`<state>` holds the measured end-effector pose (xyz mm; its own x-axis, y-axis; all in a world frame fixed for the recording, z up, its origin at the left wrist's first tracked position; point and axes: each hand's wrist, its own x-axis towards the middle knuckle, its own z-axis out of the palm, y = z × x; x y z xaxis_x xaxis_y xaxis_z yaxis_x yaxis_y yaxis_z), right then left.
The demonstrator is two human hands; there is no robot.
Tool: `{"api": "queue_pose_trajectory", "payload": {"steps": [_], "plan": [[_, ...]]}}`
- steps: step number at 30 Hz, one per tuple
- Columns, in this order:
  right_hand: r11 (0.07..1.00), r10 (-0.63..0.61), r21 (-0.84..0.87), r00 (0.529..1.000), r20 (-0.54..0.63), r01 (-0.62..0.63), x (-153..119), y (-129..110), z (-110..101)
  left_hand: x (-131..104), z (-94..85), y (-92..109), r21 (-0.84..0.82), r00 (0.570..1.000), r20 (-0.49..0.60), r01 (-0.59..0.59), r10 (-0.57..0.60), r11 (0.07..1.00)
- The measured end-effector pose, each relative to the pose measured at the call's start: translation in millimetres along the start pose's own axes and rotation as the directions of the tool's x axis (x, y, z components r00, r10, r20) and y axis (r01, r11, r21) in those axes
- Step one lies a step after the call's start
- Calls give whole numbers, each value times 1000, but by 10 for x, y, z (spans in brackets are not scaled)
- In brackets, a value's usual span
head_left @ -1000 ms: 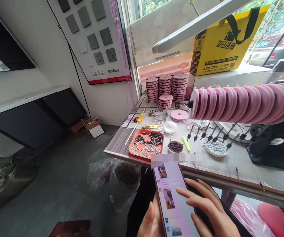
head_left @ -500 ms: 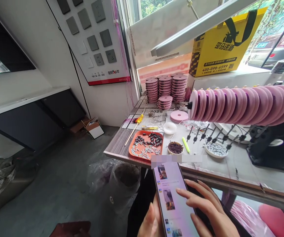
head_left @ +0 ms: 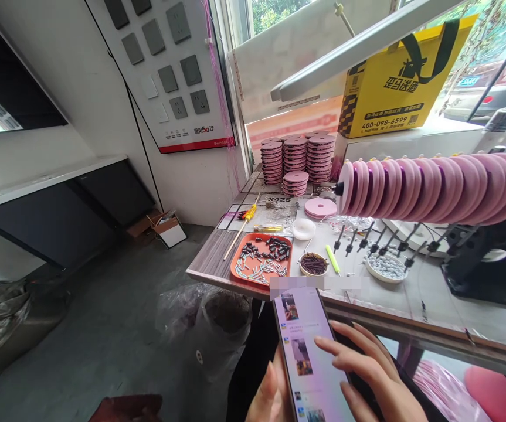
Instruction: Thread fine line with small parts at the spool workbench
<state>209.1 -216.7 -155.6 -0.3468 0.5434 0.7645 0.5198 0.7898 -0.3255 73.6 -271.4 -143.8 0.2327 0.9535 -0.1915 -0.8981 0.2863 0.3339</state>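
Note:
A smartphone [head_left: 312, 363] with a lit chat screen lies tilted in my left hand [head_left: 268, 392], whose thumb shows along its left edge; the rest of that hand is mostly hidden behind the phone. My right hand [head_left: 371, 369] is over the phone's right side with its fingers apart. Its index fingertip is at the screen; whether it touches the glass I cannot tell. Beyond the phone, on the table, are an orange tray [head_left: 232, 271] of small black and silvery parts, a round dish [head_left: 313, 273] of dark sticks and a green-yellow pen-like tool [head_left: 332, 259].
Pink discs [head_left: 433, 187] are lined up on a black machine [head_left: 490, 264] at right. Stacks of pink spools [head_left: 295, 153] stand at the back. A dish of pale beads [head_left: 387, 278], a yellow bag [head_left: 404, 82] and a lamp arm [head_left: 349, 55] are nearby. A bin [head_left: 224, 334] stands below the table's edge.
The view has shifted very slightly. Both hands and the phone keep practically the same position.

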Motion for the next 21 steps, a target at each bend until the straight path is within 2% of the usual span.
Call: {"api": "queue_pose_trajectory", "payload": {"steps": [3, 8, 16, 21], "plan": [[1000, 2, 1, 1000, 23, -2, -25, 8, 4, -12, -5, 21, 3, 1000, 15, 2, -2, 1000], [1000, -12, -8, 999, -38, 11, 29, 6, 17, -4, -23, 36, 28, 1000, -4, 16, -16, 999], [999, 12, 32, 999, -38, -10, 32, -11, 2, 32, -10, -6, 12, 993, 109, -42, 41, 999], [997, 9, 76, 998, -69, -3, 1, -4, -10, 32, -24, -22, 110, 998, 54, -34, 29, 993]]}}
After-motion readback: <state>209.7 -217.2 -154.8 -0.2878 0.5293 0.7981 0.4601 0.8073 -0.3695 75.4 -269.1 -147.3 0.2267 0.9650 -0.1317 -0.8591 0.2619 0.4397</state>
